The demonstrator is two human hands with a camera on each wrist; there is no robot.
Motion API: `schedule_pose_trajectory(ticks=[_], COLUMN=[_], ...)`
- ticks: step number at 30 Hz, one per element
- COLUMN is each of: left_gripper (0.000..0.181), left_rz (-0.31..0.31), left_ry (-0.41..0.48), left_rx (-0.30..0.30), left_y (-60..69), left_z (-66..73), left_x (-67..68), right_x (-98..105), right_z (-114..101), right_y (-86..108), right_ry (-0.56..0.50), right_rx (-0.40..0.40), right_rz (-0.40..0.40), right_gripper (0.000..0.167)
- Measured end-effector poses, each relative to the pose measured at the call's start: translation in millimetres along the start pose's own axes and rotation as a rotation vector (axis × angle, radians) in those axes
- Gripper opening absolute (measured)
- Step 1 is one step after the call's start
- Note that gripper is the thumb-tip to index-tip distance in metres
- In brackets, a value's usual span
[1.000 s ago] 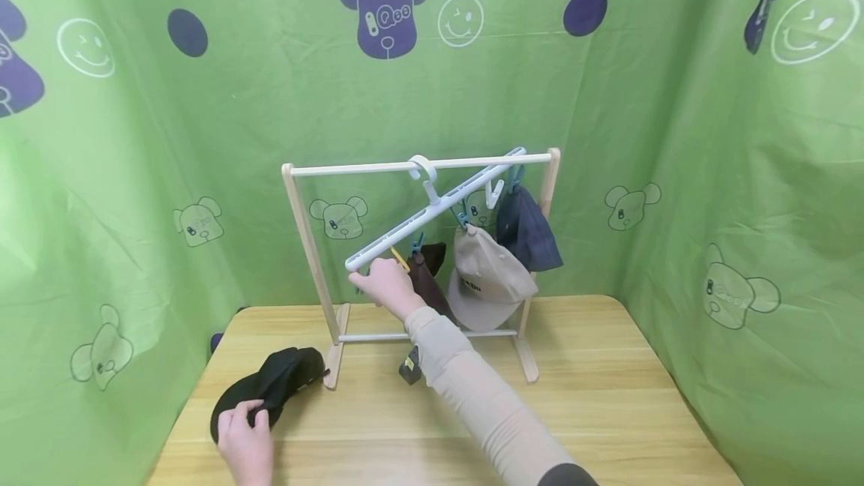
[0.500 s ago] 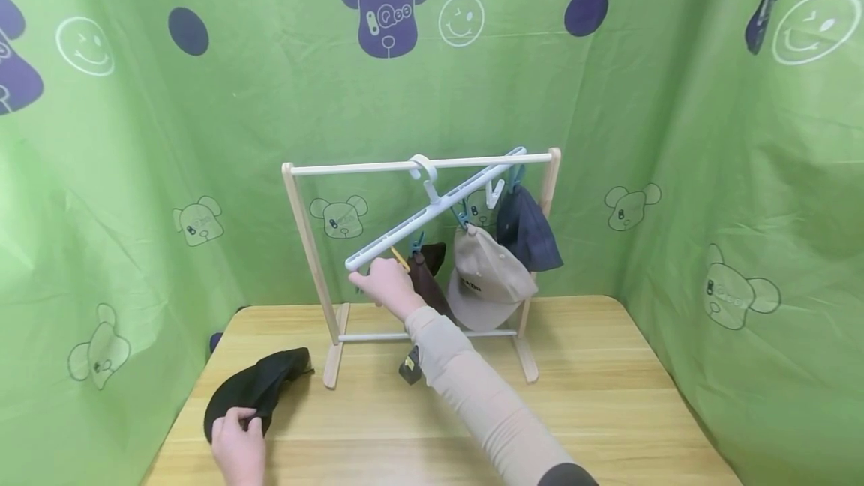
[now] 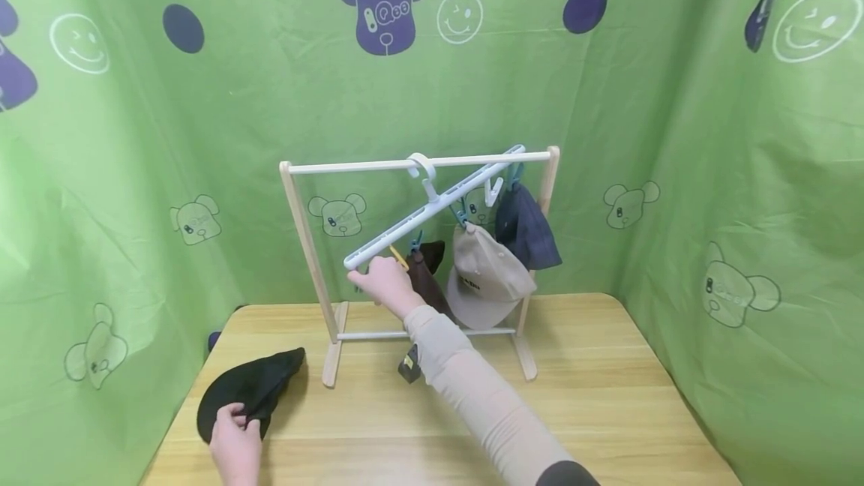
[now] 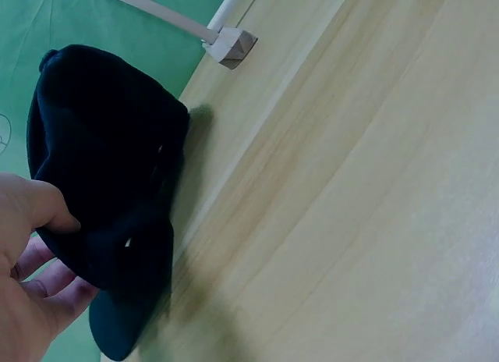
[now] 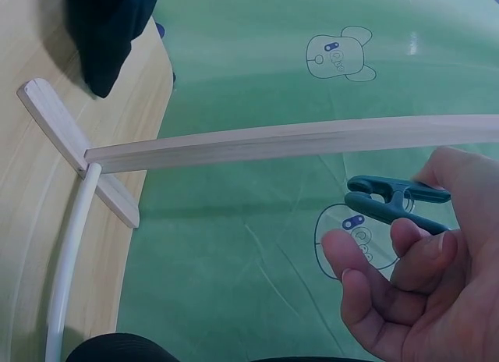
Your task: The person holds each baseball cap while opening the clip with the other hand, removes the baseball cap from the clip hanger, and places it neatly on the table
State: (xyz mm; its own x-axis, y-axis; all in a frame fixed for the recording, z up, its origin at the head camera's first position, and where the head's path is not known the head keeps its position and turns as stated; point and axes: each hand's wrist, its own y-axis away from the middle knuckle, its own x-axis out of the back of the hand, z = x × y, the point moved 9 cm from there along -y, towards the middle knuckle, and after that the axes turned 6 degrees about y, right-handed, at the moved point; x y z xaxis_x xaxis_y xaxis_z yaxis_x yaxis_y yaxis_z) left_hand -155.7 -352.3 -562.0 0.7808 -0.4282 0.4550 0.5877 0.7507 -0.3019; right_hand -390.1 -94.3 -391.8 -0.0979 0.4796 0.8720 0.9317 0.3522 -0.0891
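Here, I see the left hand [image 3: 235, 445] pinching the black cap [image 3: 246, 387], mostly ahead of it near the table's [image 3: 351, 426] left edge; the right hand [image 3: 386, 282] pinches a teal clip [image 5: 399, 200] by the hanger's [image 3: 391, 235] low end.

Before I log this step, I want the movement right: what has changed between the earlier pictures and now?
The left hand has drawn the black cap leftward in the head view, away from the rack, turning it somewhat. Neither hand visibly let go or took hold of anything. The right hand stays by the low end of the tilted hanger, and the hanging caps look unmoved.
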Motion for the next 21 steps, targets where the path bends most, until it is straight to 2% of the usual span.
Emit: schedule_pose_trajectory(ticks=[8,12,17,21], left_gripper=[0.028,0.030,0.030,0.031], left_rz=[-0.060,-0.113,-0.185,-0.215], left_ry=[-0.049,-0.090,-0.106,-0.113], left_rx=[-0.013,-0.018,0.004,0.028], left_y=[-1.0,-2.5,-5.6,-7.7], left_z=[-6.7,-7.8,-10.6,-14.9], left_x=[-7.9,-12.9,-18.6,-20.2], right_x=[-0.7,-0.8,-0.5,-1.3], right_z=[1.0,1.3,1.3,1.7], right_y=[0.7,1.5,1.7,1.7], right_ry=[-0.022,-0.031,-0.024,-0.025], right_rx=[-0.010,-0.015,-0.022,-0.021], right_rz=[0.000,-0.003,0.003,0.010], right_gripper=[0.048,0.048,0.048,0.048])
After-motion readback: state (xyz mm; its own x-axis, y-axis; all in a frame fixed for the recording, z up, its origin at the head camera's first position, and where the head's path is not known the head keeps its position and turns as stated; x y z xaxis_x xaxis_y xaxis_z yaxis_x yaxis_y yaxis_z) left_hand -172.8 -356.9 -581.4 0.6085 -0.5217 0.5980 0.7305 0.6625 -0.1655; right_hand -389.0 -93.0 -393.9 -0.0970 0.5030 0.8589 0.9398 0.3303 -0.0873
